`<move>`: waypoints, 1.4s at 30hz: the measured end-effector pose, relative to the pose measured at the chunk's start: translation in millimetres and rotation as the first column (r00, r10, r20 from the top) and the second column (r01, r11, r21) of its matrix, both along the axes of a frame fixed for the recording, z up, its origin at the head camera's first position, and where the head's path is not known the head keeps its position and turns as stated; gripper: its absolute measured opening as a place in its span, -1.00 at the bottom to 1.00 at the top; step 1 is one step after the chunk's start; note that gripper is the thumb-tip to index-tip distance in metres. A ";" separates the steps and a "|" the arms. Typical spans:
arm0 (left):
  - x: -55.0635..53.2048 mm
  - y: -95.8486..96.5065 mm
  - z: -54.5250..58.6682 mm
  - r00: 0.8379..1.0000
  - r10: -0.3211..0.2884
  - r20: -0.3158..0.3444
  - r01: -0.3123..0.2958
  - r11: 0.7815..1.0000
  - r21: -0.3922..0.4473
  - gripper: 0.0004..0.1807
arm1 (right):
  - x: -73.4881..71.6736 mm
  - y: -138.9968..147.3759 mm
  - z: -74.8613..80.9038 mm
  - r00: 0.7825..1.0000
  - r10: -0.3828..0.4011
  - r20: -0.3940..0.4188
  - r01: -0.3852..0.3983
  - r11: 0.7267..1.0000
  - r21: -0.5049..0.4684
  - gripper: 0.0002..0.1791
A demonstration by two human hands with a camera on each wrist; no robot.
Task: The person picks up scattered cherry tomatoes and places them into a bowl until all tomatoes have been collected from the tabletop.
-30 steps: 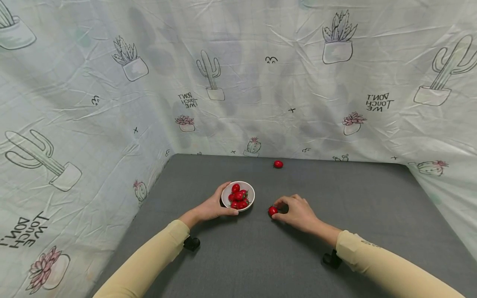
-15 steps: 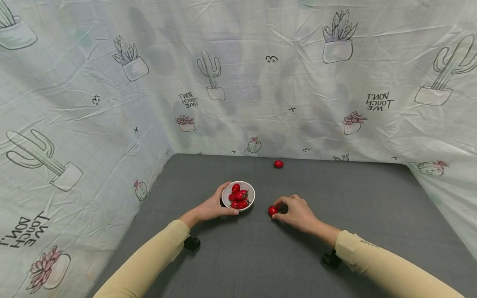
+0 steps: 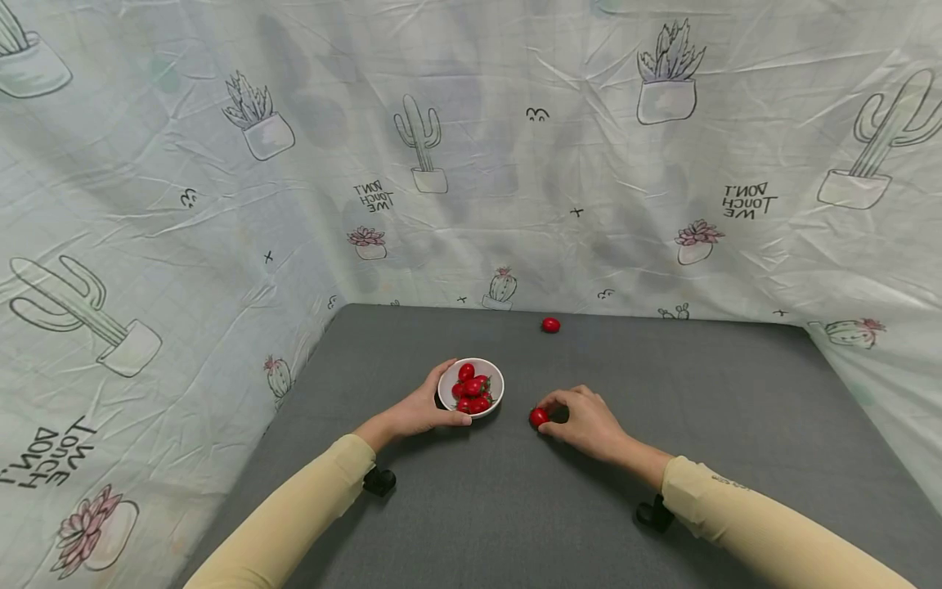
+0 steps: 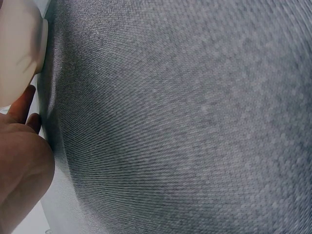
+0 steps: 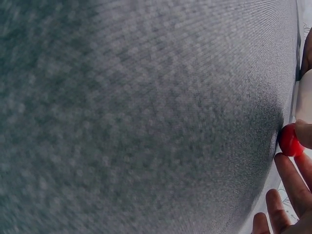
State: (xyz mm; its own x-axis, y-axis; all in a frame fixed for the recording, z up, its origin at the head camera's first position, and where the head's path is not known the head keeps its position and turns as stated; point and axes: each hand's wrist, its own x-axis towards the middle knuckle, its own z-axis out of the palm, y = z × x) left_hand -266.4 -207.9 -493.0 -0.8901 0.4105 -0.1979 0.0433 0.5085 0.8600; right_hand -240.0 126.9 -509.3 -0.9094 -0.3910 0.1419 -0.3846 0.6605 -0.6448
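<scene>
My left hand [image 3: 418,411] grips the side of a small white bowl [image 3: 499,399], thumb at the near rim and fingers round its far side. Several red cherry tomatoes [image 3: 473,387] with green stems lie heaped inside. The bowl's outer wall [image 4: 17,48] fills the upper left corner of the left wrist view. To the right of the bowl, my right hand [image 3: 589,421] pinches a single cherry tomato [image 3: 539,418] between thumb and fingers. In the right wrist view that tomato [image 5: 289,140] touches or nearly touches the cloth, with the other fingers [image 5: 292,180] spread beside it.
Another cherry tomato [image 3: 550,325] lies alone near the back edge of the grey cloth-covered table [image 3: 471,507]. A white curtain [image 3: 478,147] printed with cacti rises behind and along the sides. Black camera mounts [image 3: 379,481] sit at both wrists.
</scene>
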 end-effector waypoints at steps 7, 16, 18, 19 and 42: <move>-0.1 -0.9 -0.7 1.000 -0.002 -0.007 0.002 1.000 -0.010 0.28 | 0.8 -1.0 0.3 1.000 0.009 -0.002 -0.009 1.000 -0.001 -0.72; 1.2 -0.4 0.5 1.000 0.008 0.000 -0.008 1.000 -0.011 0.28 | 1.7 -2.4 -1.2 0.999 0.006 -0.040 -0.006 1.000 -0.001 -0.72; 1.5 -0.4 0.6 1.000 0.008 -0.002 -0.008 1.000 -0.009 0.28 | 1.4 -2.2 -1.1 0.999 0.008 -0.044 -0.008 1.000 0.004 -0.72; 1.8 -0.3 0.7 1.000 0.008 -0.002 -0.008 1.000 -0.009 0.28 | 0.8 -1.9 -1.1 0.999 0.008 -0.041 -0.008 1.000 0.004 -0.72; 0.9 3.0 0.6 1.000 0.001 -0.018 -0.001 1.000 0.015 0.34 | -23.8 14.7 54.9 0.999 0.005 -0.053 -0.012 0.990 -0.143 -0.66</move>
